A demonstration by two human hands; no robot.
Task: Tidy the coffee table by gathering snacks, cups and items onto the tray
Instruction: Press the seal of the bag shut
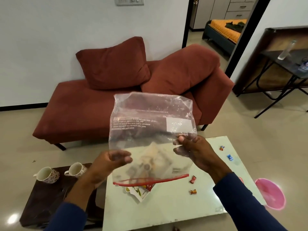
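Observation:
A clear plastic zip bag with a red seal strip at its lower edge hangs in the air above the pale coffee table. My left hand pinches its left side and my right hand pinches its right side. On the table lie wrapped candies: two red ones near the middle, an orange one and a blue one at the right. A torn snack wrapper lies under the bag. Two patterned cups stand on the dark tray to the left.
A red sofa with two cushions stands beyond the table. A pink plastic basin sits on the floor at the right. A dark side table with a bottle is at the far right, by an open doorway.

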